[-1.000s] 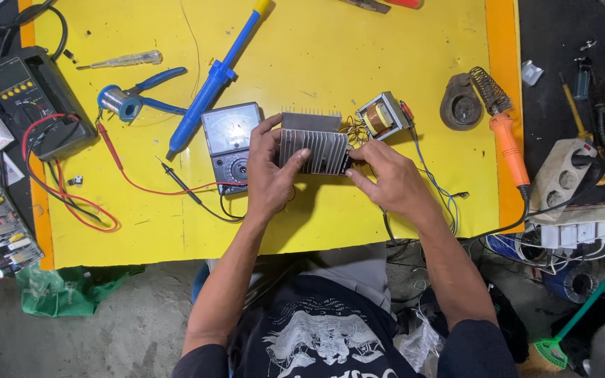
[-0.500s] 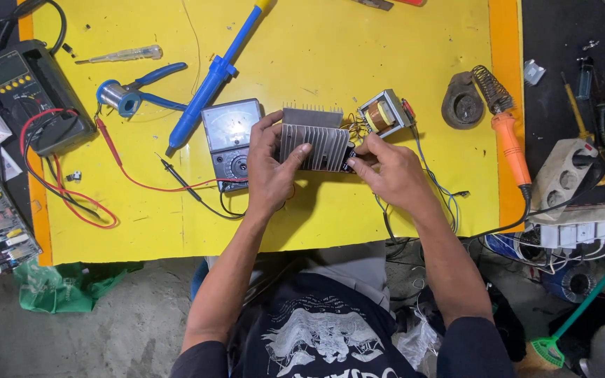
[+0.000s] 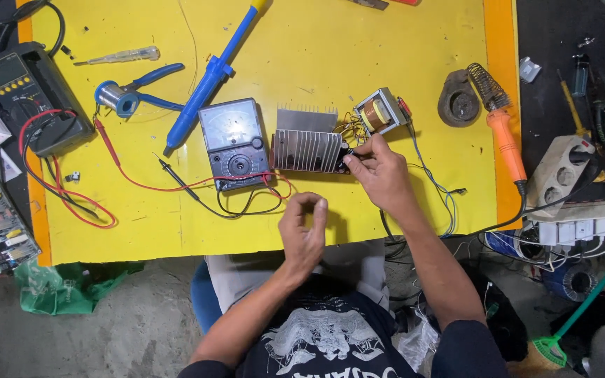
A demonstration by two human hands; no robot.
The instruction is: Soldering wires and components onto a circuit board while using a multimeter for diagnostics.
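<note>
My right hand (image 3: pixel 381 175) pinching the finned heatsink (image 3: pixel 308 150) at its 3 o'clock end, perhaps a wire there, my left hand (image 3: pixel 304 234) loosely curled, empty, at 6 o'clock, analog meter (image 3: pixel 233 143) at 9.

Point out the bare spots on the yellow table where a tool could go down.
Bare: the yellow table above the heat sink, right of the blue solder sucker; also its lower left corner. Crowded: around the meter, left hand and right hand.

Electronics repair workshop: soldering iron (image 3: pixel 504 136), multimeters (image 3: pixel 233 143), yellow bench (image 3: pixel 330 42).
</note>
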